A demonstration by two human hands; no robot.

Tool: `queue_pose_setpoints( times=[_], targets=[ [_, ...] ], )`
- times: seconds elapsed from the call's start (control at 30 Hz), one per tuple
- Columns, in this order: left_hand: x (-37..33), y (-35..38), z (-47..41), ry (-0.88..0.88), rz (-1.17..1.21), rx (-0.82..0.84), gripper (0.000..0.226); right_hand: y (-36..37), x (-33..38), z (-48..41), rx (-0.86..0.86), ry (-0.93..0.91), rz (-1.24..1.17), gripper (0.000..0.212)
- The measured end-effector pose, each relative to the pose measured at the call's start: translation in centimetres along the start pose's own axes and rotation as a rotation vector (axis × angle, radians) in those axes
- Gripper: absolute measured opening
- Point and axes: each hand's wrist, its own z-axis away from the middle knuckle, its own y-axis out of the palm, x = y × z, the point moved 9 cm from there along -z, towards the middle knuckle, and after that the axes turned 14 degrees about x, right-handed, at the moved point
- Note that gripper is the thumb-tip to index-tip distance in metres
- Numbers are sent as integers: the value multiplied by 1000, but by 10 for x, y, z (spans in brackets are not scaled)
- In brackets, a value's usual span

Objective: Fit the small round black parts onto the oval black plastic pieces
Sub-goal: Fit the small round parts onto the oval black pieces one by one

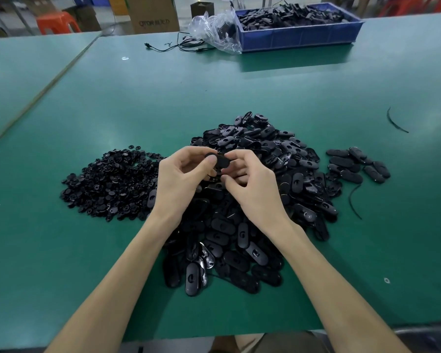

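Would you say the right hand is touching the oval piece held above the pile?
Touching: the head view shows the right hand pinching the oval piece, no gap visible.

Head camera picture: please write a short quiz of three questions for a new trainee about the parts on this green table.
1. True or false: the pile of round parts lies on the right of the pile of oval pieces.
2. What stands at the far side of the table? A) a red bucket B) a blue crate C) a metal tray
3. Fill the gap: the left hand and the right hand pinch one black piece over the pile of ___ pieces.
Key: 1 false; 2 B; 3 oval.
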Motion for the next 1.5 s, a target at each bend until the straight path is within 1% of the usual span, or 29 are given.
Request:
queue_pose_setpoints(
  times=[0.07,0.13,0.23,0.3,0.33,0.4,0.43,0.53,0.63,0.73,0.87,0.93,1.0,1.13,1.23,1.3,1.33,1.43,1.5],
  targets=[
    [-8,3,-2,-10,36,-13,10,0,0,0,-2,8,21,30],
    [-25,15,-9,12,53,37,11,2,-2,-3,8,14,58,25],
    [-61,55,-26,40,2,225,13,7,-5,-6,16,28,173,31],
    [-75,95,-38,26,-73,380,16,11,-6,-5,40,14,250,20],
    [-78,117,-43,12,-117,438,17,14,-7,-4,67,-11,236,18],
    [-76,157,-56,-33,-161,515,16,18,-12,-3,123,-33,108,31],
    [-72,175,-62,-65,-161,543,15,19,-13,-3,131,-35,69,34],
    [-58,216,-82,-158,-156,583,14,18,-12,-6,101,-32,51,30],
    [-46,239,-98,-219,-183,577,14,17,-15,-8,88,-11,132,25],
    [-37,249,-109,-230,-237,553,19,19,-16,-9,82,-4,148,21],
    [-32,255,-104,-183,-302,593,32,19,-15,-11,30,-30,208,23],
    [-37,249,-99,-135,-297,572,38,19,-14,-12,15,-55,212,23],
    [-48,238,-96,-64,-292,534,40,21,-11,-10,40,-56,223,25],
    [-77,201,-86,66,-254,467,37,22,-10,-2,139,-32,204,31],
    [-89,155,-74,99,-184,372,34,28,-8,0,239,-16,156,31],
    [-91,115,-66,103,-140,258,33,30,-3,-2,226,12,358,37],
    [-92,94,-62,112,-130,196,32,28,0,-2,182,-13,445,39],
    [-81,33,-48,110,-115,49,28,17,6,-1,63,-41,490,49],
    [-58,0,-41,27,-139,-14,28,17,2,-1,65,-23,554,54]
  ],
)
